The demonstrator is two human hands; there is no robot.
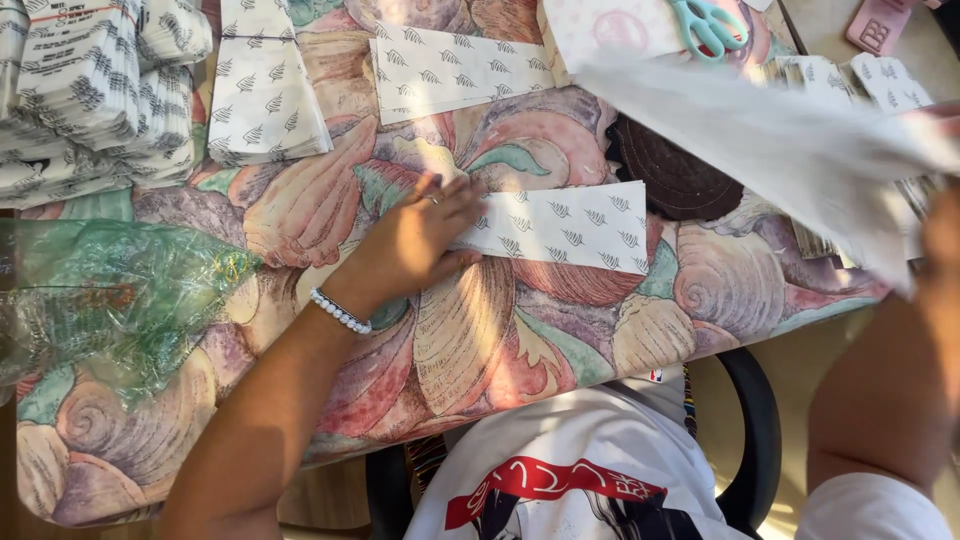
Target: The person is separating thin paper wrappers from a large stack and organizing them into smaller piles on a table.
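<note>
Seated close under the head camera, white shirt (590, 470) at a shell-patterned tablecloth (520, 340). Left hand (415, 240) laid flat, fingers spread and gripping nothing, pressing the left end of a leaf-printed paper strip (565, 225); strip's long axis ran rightward from those fingers. Right hand (940, 235) blurred, grip impossible to tell, beside a moving white sheet (790, 140). Scissors (708, 25) well apart.

A table (520, 340) draped in shell-patterned cloth stands in sunlight, a black chair (750, 420) tucked beneath it.
</note>
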